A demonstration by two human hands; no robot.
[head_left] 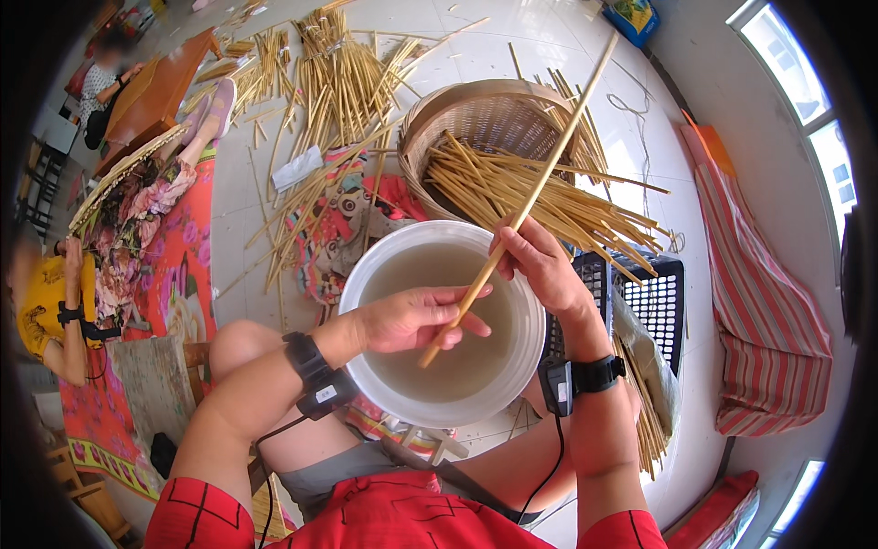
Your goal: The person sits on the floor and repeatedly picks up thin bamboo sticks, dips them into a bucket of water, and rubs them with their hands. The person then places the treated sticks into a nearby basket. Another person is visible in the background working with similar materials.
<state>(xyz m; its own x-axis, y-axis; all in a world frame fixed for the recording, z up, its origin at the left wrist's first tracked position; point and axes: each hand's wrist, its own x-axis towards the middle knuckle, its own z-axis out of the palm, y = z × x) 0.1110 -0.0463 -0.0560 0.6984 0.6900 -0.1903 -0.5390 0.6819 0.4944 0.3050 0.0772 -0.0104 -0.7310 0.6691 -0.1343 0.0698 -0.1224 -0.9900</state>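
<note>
1. In my head view, the right hand (533, 261) pinches the stick (555, 160) between thumb and fingers.
2. I see the left hand (416, 320) palm upward, fingers loosely spread, the stick crossing them; I cannot tell whether they grip it.
3. The stick looks straight, slender, smooth and pale yellow-tan, slightly glossy, its lower end blunt. It slants above the tub, upper end up and to the right.
4. Below the hands I have the white tub (354, 274), holding cloudy, greyish-brown water (407, 274).
5. Just beyond stands a wicker basket (416, 137), full of similar golden sticks (512, 183), beside a black crate (675, 320).
</note>
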